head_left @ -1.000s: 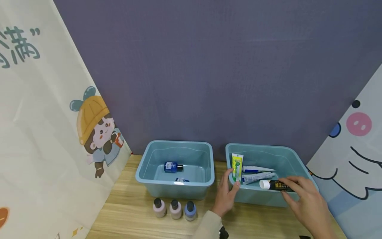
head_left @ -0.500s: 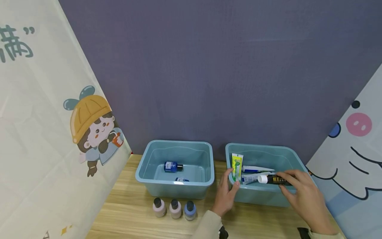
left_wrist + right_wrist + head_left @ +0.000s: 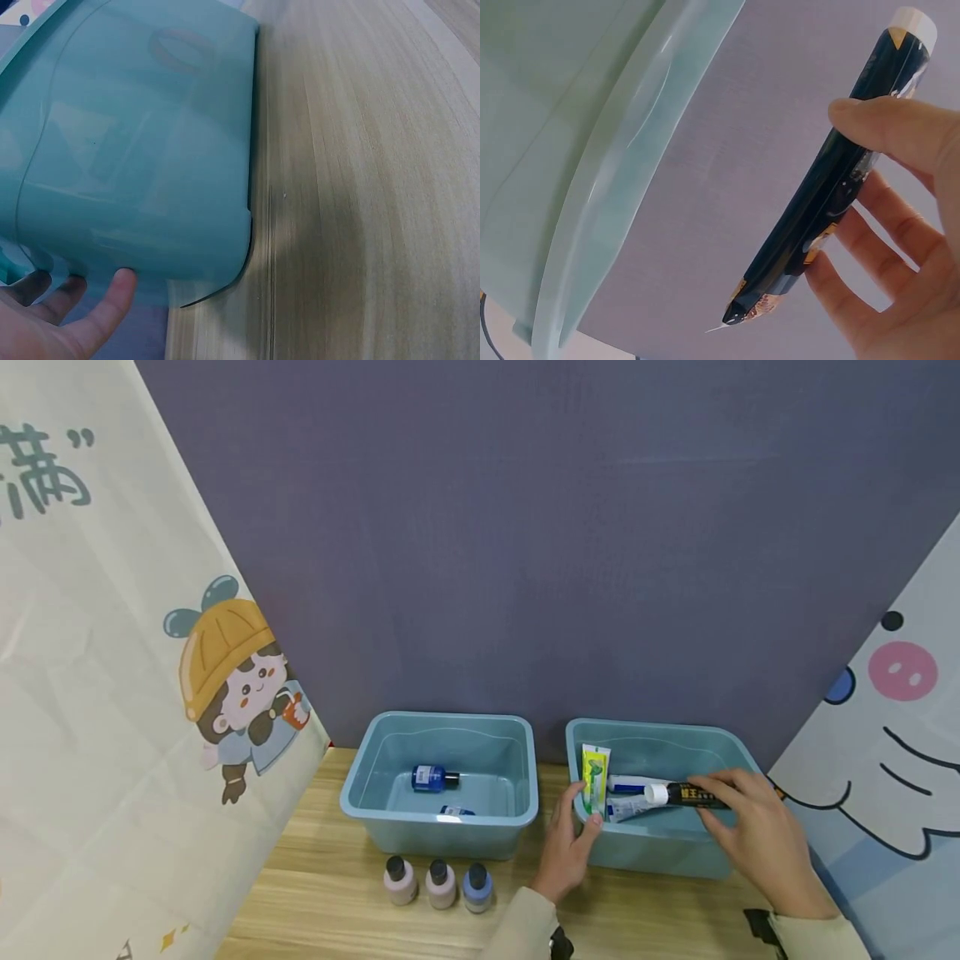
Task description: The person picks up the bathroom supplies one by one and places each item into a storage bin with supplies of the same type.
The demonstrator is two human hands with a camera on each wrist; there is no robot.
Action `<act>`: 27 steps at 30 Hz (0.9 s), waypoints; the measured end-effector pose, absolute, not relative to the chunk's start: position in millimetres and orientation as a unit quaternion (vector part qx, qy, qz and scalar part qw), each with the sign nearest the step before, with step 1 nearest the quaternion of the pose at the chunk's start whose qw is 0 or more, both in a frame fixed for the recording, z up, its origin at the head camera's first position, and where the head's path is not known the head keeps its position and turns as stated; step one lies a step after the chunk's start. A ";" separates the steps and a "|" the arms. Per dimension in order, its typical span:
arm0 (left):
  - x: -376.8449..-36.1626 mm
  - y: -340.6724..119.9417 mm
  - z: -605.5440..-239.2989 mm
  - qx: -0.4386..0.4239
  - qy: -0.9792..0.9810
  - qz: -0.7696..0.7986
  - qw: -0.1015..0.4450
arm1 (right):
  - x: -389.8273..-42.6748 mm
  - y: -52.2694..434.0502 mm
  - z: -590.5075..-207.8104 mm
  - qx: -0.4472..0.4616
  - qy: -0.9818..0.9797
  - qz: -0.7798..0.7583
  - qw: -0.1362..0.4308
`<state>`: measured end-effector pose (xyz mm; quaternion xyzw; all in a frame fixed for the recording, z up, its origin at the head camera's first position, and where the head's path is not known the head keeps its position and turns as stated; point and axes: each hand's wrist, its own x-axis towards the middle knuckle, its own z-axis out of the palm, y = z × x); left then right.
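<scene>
My right hand (image 3: 761, 835) pinches a black tube (image 3: 693, 794) with a white cap and gold lettering, thumb on one side and fingers on the other. The tube lies sideways over the right blue bin (image 3: 675, 739), its cap pointing left. In the right wrist view the tube (image 3: 802, 210) shows its flat crimped end. My left hand (image 3: 566, 856) holds the bin's front left corner; in the left wrist view fingertips (image 3: 122, 279) press the outer wall. Inside, a yellow-green tube (image 3: 596, 777) leans on the left wall, near two blue-and-white tubes (image 3: 626, 808), partly covered by the black one.
A second blue bin (image 3: 442, 837) stands to the left, with a dark blue bottle (image 3: 429, 778) lying in it and another partly hidden by its front wall. Before it stand two pinkish bottles (image 3: 440, 887) and one blue bottle (image 3: 477, 890) on the wooden table (image 3: 315, 893).
My right hand has carried the black tube slightly up the view, from over the bin's front rim to further over its inside. The left hand has stayed at the corner.
</scene>
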<state>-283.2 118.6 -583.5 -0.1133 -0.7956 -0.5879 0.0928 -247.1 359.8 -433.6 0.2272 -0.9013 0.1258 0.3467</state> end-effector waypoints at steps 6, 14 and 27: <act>-282.0 118.2 -582.0 -0.111 -0.798 -0.585 0.090 | -254.7 360.0 -433.5 0.225 -0.903 0.123 0.343; -282.0 118.5 -582.3 -0.113 -0.799 -0.583 0.092 | -269.0 361.9 -429.7 0.226 -0.908 0.125 0.330; -281.4 119.2 -582.0 -0.108 -0.800 -0.584 0.086 | -285.9 365.1 -431.0 0.224 -0.914 0.128 0.311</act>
